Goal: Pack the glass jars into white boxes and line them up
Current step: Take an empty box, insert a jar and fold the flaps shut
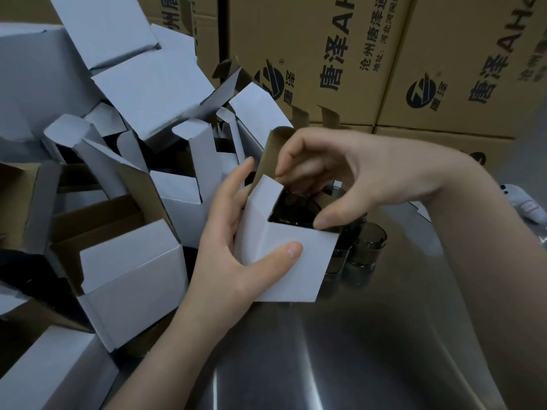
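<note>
1. The left hand (236,250) is gripping a white box (284,261) at the centre, thumb pressing its front face, fingers wrapping its 9 o'clock side.
2. The right hand (334,173) is reaching in from 3 o'clock, fingers and thumb curling round a dark glass jar (296,208) sitting in the box's open mouth.
3. More loose jars (367,244) are standing on the steel surface (355,350), just at the box's 3 o'clock.
4. A heap of open white boxes (148,93) is lying from 8 to 11 o'clock.
5. Printed brown cartons (325,54) are standing stacked from 12 to 2 o'clock.
</note>
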The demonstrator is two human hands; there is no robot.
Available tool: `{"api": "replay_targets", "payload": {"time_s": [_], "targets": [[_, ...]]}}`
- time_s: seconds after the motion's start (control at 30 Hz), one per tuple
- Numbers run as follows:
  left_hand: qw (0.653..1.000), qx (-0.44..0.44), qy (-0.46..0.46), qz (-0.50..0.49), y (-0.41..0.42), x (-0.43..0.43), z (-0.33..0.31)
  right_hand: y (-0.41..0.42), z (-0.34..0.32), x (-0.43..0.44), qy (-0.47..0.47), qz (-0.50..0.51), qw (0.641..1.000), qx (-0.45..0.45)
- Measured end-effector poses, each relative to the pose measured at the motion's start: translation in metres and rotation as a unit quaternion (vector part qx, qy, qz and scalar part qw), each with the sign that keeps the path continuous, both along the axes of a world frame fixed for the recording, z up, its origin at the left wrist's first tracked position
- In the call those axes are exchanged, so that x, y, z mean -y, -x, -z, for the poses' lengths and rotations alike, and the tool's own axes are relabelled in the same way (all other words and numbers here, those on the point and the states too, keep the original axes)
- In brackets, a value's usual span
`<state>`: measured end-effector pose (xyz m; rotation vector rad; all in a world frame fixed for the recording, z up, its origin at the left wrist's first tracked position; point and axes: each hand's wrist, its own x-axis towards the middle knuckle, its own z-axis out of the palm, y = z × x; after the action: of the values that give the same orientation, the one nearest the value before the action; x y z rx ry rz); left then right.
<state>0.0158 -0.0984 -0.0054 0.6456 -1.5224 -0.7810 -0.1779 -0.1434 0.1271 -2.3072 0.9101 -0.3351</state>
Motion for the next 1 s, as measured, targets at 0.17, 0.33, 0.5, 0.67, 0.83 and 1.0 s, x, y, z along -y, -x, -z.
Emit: {"api": "replay_targets", "payload": {"time_s": [0.17, 0.33, 0.5, 0.67, 0.83, 1.0], "targets": [[0.999, 0.030, 0.010, -0.006, 0.002, -0.001, 0.002, -0.003, -0.006, -0.003, -0.012, -0.006, 0.996, -0.083], [0.999, 0.028, 0.021, -0.006, 0.002, -0.001, 0.002, -0.004, -0.002, -0.006, -0.023, -0.010, 0.996, -0.089], [0.999, 0.029, 0.027, -0.007, 0.002, -0.001, 0.002, -0.003, 0.002, -0.008, -0.056, -0.009, 0.996, -0.071], [0.999, 0.029, 0.031, -0.012, 0.001, -0.001, 0.000, -0.003, 0.004, -0.010, -0.047, -0.007, 0.995, -0.086], [0.999, -0.001, 0.033, -0.002, 0.002, 0.000, -0.001, 0.002, 0.004, -0.013, -0.018, -0.005, 1.000, -0.022], [0.999, -0.029, 0.032, -0.012, 0.001, 0.001, 0.000, -0.002, 0.023, -0.010, 0.097, 0.025, 0.970, 0.223]]}}
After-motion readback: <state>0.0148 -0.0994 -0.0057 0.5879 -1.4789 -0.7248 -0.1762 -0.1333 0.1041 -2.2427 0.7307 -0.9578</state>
